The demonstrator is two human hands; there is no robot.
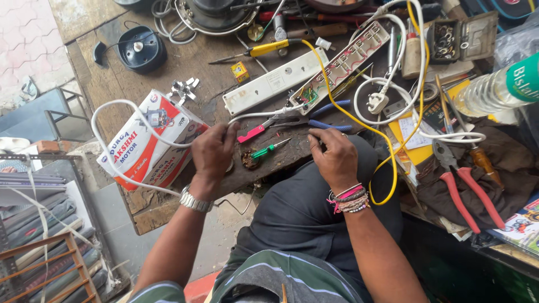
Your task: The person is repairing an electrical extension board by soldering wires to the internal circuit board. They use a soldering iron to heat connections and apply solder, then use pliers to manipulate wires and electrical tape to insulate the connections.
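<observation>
My left hand (213,151) rests at the workbench's front edge with its fingers closed around a white cable (106,112) that loops over a red and white cardboard box (143,148). My right hand (336,157) lies palm down on the bench edge, fingers curled, holding nothing that I can see. Between the hands lie a small green-handled screwdriver (268,149) and a red-handled tool (252,133). Just beyond them sits an opened white power strip (342,64) with its wiring exposed, and its separate white cover (275,81) beside it.
Blue-handled pliers (331,124), a yellow cable (359,120), a white plug (377,102) and a yellow-handled screwdriver (269,47) crowd the worn wooden bench (185,62). Red-handled pliers (471,193) lie on a dark cloth at right, near a plastic bottle (494,90). A black round part (140,49) sits far left.
</observation>
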